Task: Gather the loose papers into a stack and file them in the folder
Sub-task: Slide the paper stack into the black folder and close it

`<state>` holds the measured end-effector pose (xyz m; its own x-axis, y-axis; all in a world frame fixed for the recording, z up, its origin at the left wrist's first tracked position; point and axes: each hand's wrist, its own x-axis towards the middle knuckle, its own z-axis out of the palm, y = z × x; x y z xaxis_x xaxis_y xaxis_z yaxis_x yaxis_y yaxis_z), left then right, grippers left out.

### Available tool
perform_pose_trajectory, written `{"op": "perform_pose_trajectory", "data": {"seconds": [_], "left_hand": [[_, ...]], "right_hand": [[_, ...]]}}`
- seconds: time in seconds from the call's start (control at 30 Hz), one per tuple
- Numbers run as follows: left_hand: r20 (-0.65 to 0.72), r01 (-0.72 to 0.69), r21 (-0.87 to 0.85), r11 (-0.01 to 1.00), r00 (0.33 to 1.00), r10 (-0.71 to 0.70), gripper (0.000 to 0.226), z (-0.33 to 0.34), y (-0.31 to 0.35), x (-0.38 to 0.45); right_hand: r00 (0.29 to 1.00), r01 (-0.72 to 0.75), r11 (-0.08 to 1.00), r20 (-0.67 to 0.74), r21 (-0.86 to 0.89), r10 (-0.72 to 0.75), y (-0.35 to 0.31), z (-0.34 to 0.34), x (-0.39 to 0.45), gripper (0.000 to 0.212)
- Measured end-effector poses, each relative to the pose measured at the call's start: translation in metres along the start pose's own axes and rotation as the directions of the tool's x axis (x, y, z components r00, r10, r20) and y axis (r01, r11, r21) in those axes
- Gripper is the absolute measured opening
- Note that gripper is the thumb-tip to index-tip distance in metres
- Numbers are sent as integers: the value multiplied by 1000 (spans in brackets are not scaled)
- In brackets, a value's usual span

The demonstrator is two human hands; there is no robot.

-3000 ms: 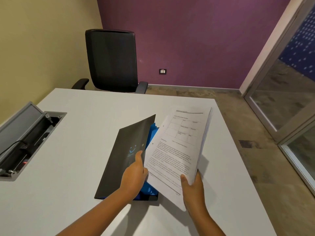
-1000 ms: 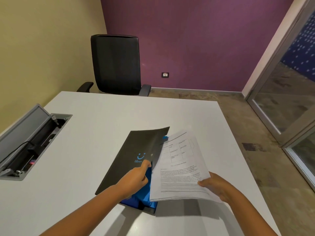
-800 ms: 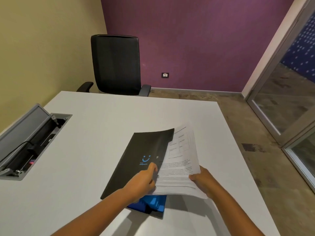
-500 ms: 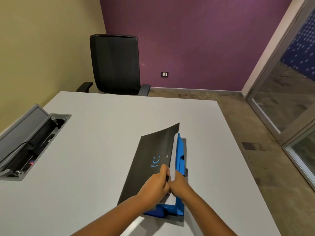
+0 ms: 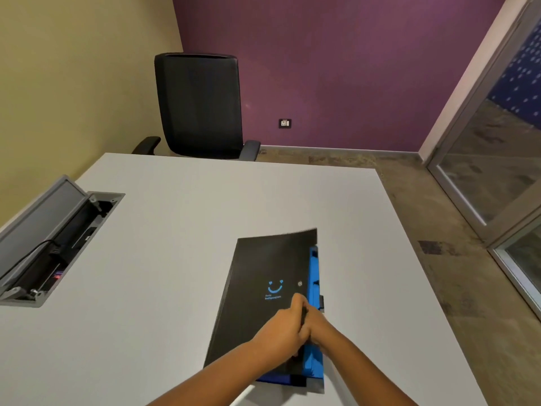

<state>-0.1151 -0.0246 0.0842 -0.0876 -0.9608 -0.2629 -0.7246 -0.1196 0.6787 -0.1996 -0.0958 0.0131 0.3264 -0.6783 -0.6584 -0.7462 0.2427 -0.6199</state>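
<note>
papers: hidden, probably under the folder (image 5: 263, 291) cover
logo text: too small to read
forearms: cut by bottom edge

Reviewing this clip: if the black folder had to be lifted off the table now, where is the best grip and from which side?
Probably the left long edge of the black folder, approached from the left. That spine side lies flat on the white table, while the right side gapes over the blue lining, where the left hand and right hand meet.
</note>
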Motion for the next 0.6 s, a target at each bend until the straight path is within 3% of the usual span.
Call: {"op": "perform_pose_trajectory", "data": {"seconds": [0.03, 0.13, 0.23, 0.33, 0.43, 0.6], "left_hand": [[72, 23, 42, 999, 997, -26, 38, 2, -3, -1], [180, 94, 232, 968, 974, -138, 64, 6, -29, -6], [233, 133, 443, 887, 938, -257, 90, 7, -73, -13], [331, 89, 574, 814, 884, -330, 110, 14, -106, -21], [353, 84, 576, 813, 872, -340, 116, 26, -116, -22], [312, 130, 582, 803, 876, -368, 113, 41, -120, -21]], "right_hand": [[999, -14, 1000, -41, -18, 13, 12, -4, -2, 10], [981, -48, 998, -186, 28, 52, 51, -19, -5, 33], [941, -4, 997, -337, -71, -20, 71, -32, 0, 38], [948, 56, 987, -302, -148, -99, 70, -34, 9, 53], [975, 69, 962, -186, -264, -121, 63, -27, 18, 68], [966, 104, 952, -200, -290, -166, 60, -29, 27, 56]]}}
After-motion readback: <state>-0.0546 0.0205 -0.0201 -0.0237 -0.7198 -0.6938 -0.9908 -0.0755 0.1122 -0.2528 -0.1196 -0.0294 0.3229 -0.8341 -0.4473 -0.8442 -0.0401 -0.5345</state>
